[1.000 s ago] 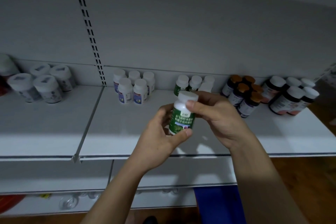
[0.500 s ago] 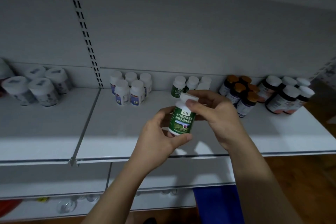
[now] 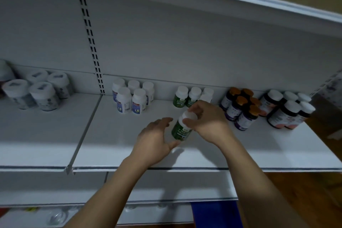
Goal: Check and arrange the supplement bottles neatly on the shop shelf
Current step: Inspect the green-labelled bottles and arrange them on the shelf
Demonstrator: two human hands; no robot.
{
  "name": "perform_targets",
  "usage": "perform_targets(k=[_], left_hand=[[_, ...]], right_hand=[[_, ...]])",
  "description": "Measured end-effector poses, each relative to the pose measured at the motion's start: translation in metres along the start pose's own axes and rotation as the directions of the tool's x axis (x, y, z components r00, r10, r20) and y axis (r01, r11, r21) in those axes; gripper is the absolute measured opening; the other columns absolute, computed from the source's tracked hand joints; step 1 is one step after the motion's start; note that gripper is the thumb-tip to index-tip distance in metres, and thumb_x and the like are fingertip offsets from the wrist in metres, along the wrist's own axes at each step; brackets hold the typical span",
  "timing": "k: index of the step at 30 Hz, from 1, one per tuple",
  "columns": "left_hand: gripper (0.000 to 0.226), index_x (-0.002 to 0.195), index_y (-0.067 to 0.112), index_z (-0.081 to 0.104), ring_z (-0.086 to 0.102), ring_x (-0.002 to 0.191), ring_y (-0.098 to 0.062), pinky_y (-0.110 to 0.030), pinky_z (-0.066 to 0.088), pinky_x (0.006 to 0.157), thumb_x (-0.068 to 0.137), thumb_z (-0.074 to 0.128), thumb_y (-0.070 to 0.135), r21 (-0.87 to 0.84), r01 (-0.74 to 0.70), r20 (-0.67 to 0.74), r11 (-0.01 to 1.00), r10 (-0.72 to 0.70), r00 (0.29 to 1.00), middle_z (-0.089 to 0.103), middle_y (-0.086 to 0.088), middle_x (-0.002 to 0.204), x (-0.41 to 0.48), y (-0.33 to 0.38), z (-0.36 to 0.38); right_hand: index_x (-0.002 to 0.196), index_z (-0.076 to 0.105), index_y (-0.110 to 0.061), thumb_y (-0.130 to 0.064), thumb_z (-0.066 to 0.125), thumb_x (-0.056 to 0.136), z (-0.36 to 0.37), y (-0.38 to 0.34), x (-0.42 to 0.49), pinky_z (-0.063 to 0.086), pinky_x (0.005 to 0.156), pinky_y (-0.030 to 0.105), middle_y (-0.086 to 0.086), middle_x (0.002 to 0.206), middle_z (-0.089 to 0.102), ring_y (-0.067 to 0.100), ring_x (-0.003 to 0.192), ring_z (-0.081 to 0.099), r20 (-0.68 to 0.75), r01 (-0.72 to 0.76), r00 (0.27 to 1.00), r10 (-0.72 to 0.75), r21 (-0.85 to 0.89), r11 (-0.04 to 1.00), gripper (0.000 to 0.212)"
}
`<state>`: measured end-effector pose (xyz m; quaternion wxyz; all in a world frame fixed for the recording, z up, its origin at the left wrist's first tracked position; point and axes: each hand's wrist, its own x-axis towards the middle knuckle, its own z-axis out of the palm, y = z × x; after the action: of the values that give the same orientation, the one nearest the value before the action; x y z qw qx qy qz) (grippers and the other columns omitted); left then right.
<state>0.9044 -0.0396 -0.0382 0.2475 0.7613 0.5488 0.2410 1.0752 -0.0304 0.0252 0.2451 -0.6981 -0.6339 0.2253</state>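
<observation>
Green bottle (image 3: 180,129): centre of frame, tilted, its white cap toward the back wall, over the shelf (image 3: 114,146).
Right hand (image 3: 207,122): fingers curled round the cap, gripping it.
Left hand (image 3: 153,140): fingers spread and relaxed beside the label, thumb touching the bottle's lower end, no grasp.
Open room: bare board from the hands down to the front edge (image 3: 185,169).
Crowded edges: matching green bottles (image 3: 180,98) just behind the right hand, orange-capped bottles (image 3: 240,109) close at centre right, blue-labelled bottles (image 3: 129,98) well apart at centre left.
</observation>
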Motion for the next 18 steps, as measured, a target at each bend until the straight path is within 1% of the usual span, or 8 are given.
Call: perform_targets(k=[3, 5, 7, 9, 12, 15, 18], left_hand=[[0.069, 0.143, 0.028, 0.040, 0.045, 0.128, -0.016, -0.028, 0.039, 0.101, 0.084, 0.068, 0.049, 0.061, 0.043, 0.072, 0.997, -0.048, 0.996, 0.050, 0.004, 0.140, 0.013, -0.005, -0.005], [0.066, 0.142, 0.029, 0.040, 0.041, 0.131, -0.017, -0.030, 0.037, 0.104, 0.085, 0.066, 0.050, 0.089, 0.070, 0.128, 0.994, -0.081, 0.988, 0.047, 0.004, 0.142, 0.021, -0.007, -0.010], [0.064, 0.141, 0.030, 0.040, 0.041, 0.131, -0.017, -0.030, 0.036, 0.105, 0.085, 0.066, 0.050, 0.104, 0.080, 0.151, 0.991, -0.095, 0.984, 0.047, 0.004, 0.142, 0.027, -0.005, -0.014], [0.062, 0.140, 0.030, 0.041, 0.042, 0.130, -0.017, -0.030, 0.036, 0.105, 0.086, 0.065, 0.049, 0.118, 0.075, 0.148, 0.990, -0.092, 0.985, 0.047, 0.005, 0.141, 0.032, -0.003, -0.016], [0.059, 0.139, 0.030, 0.042, 0.044, 0.129, -0.017, -0.029, 0.037, 0.103, 0.087, 0.064, 0.048, 0.138, 0.059, 0.135, 0.989, -0.077, 0.988, 0.049, 0.005, 0.139, 0.036, 0.002, -0.017], [0.057, 0.139, 0.030, 0.042, 0.044, 0.128, -0.017, -0.030, 0.036, 0.102, 0.088, 0.062, 0.048, 0.156, 0.040, 0.119, 0.987, -0.059, 0.991, 0.050, 0.005, 0.138, 0.039, 0.006, -0.016], [0.055, 0.139, 0.029, 0.042, 0.045, 0.127, -0.018, -0.032, 0.037, 0.102, 0.091, 0.059, 0.047, 0.215, 0.017, 0.088, 0.976, -0.036, 0.995, 0.050, 0.003, 0.136, 0.041, 0.010, -0.015]], right_hand=[[0.100, 0.059, -0.019, -0.030, 0.073, 0.082, -0.002, 0.006, 0.025, 0.039, 0.072, 0.024, -0.003, 0.101, 0.061, 0.015, 0.092, 0.057, -0.049, 0.008, 0.999, -0.010, -0.052, 0.999, 0.026], [0.105, 0.060, -0.015, -0.029, 0.072, 0.082, -0.001, 0.009, 0.042, 0.043, 0.075, 0.028, 0.003, 0.107, 0.064, 0.021, 0.097, 0.060, -0.088, 0.014, 0.996, -0.023, -0.104, 0.994, 0.030], [0.112, 0.060, -0.016, -0.029, 0.070, 0.083, 0.000, 0.011, 0.057, 0.046, 0.080, 0.032, 0.006, 0.112, 0.064, 0.027, 0.103, 0.060, -0.101, -0.007, 0.995, -0.014, -0.205, 0.979, 0.033], [0.114, 0.059, -0.017, -0.032, 0.067, 0.085, 0.002, 0.012, 0.071, 0.046, 0.084, 0.035, 0.008, 0.114, 0.063, 0.029, 0.107, 0.057, -0.118, -0.032, 0.993, -0.004, -0.306, 0.951, 0.034], [0.113, 0.056, -0.019, -0.039, 0.066, 0.084, 0.009, 0.020, 0.086, 0.038, 0.088, 0.036, 0.008, 0.112, 0.064, 0.029, 0.109, 0.054, -0.132, -0.031, 0.991, -0.033, -0.460, 0.888, 0.036], [0.109, 0.057, -0.016, -0.041, 0.063, 0.086, 0.017, 0.030, 0.091, 0.035, 0.087, 0.036, 0.010, 0.109, 0.064, 0.030, 0.108, 0.054, -0.142, 0.001, 0.986, -0.088, -0.524, 0.852, 0.035], [0.105, 0.059, -0.015, -0.045, 0.060, 0.088, 0.020, 0.036, 0.093, 0.035, 0.085, 0.036, 0.011, 0.105, 0.065, 0.030, 0.106, 0.053, -0.165, 0.025, 0.974, -0.154, -0.598, 0.801, 0.034]])
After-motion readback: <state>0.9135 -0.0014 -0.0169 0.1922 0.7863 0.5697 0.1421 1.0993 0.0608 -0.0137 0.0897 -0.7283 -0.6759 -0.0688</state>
